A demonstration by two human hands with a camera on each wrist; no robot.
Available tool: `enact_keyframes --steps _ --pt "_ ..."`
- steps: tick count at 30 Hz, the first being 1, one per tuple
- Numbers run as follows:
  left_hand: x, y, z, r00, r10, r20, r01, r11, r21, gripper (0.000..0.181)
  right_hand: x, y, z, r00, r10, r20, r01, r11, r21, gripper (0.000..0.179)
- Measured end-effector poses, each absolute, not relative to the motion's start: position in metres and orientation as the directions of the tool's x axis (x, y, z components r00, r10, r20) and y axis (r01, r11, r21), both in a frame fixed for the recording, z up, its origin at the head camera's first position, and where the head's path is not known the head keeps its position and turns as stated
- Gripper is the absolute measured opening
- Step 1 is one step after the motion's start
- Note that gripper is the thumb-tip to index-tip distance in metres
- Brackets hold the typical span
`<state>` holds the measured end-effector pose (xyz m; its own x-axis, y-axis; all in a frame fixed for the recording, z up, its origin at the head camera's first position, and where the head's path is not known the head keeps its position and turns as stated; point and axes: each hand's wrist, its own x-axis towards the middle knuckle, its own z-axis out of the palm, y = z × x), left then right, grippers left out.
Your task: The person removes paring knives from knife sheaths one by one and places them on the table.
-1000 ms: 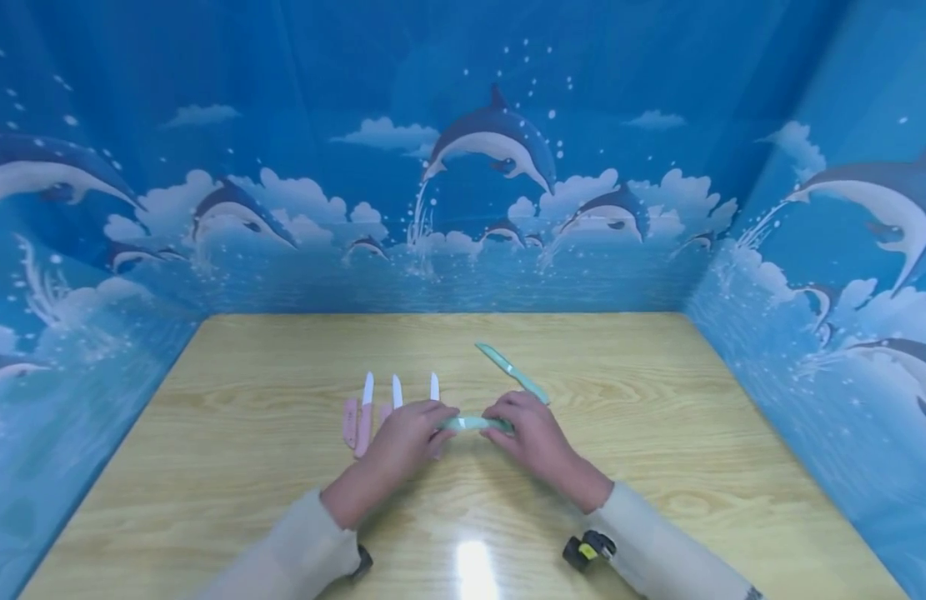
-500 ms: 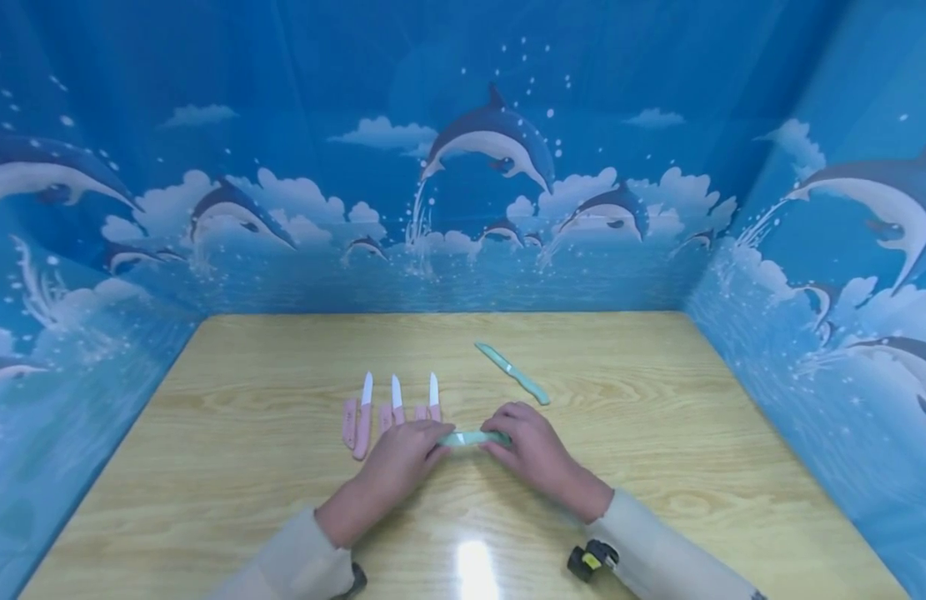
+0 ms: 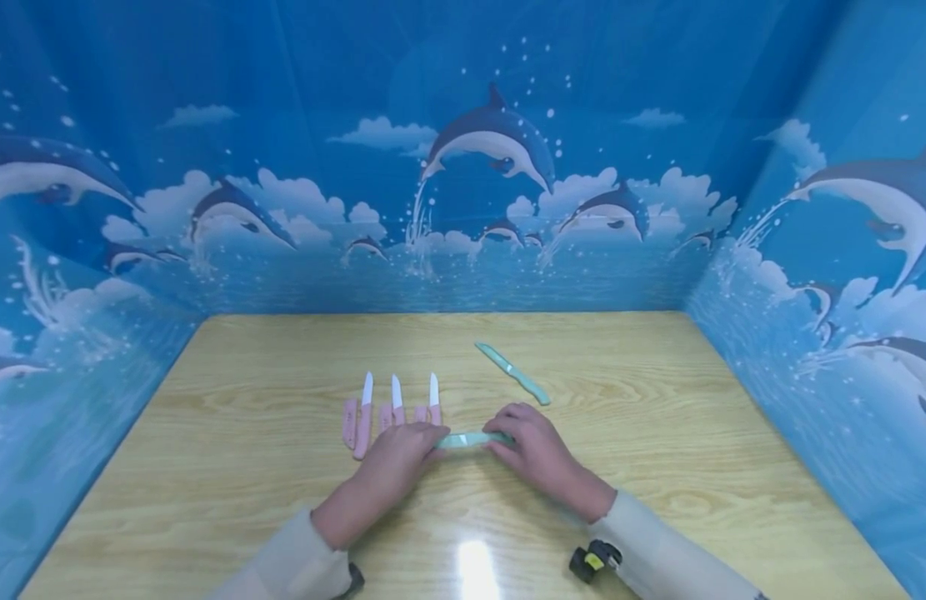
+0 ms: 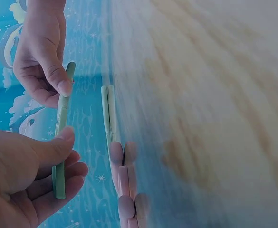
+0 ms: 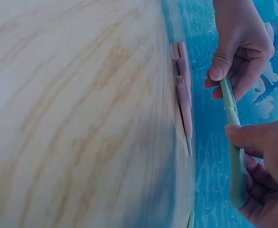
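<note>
A pale green knife (image 3: 472,438) in its green sheath lies sideways between the two hands, held above the table. My left hand (image 3: 399,457) pinches the sheath end between thumb and fingers. The handle end is gripped by my right hand (image 3: 536,447). In the right wrist view the green handle (image 5: 237,175) runs under the right thumb, while the sheath (image 5: 227,92) reaches the left fingers. Behind the hands, a second green knife (image 3: 511,372) lies slanted on the table, also sheathed.
Three pink-handled knives with white blades, such as the leftmost knife (image 3: 364,421), lie on the wooden table (image 3: 267,483), each with a pink sheath (image 3: 349,422) at its left. Curtains with dolphins (image 3: 463,275) enclose the back and sides.
Both hands have drawn the green knife a little toward the body, uncovering more of the pink knives and sheaths. Over the last half second it has hardly moved. Both hands keep their hold.
</note>
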<state>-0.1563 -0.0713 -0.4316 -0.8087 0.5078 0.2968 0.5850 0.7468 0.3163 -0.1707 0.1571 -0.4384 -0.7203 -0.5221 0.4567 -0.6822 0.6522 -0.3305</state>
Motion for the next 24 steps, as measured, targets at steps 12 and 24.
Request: enact_keyframes --steps 12,24 --pt "-0.1547 -0.0719 -0.4327 -0.822 0.483 0.301 0.566 0.751 0.341 0.024 -0.1711 0.1572 -0.4358 -0.757 -0.497 0.424 -0.646 0.667 -0.372 0.019" --pt "-0.1541 -0.0746 -0.4316 -0.828 0.477 0.294 0.557 0.755 0.344 0.025 -0.1713 0.1576 -0.4352 -0.758 -0.51 0.406 -0.648 0.658 -0.384 0.019"
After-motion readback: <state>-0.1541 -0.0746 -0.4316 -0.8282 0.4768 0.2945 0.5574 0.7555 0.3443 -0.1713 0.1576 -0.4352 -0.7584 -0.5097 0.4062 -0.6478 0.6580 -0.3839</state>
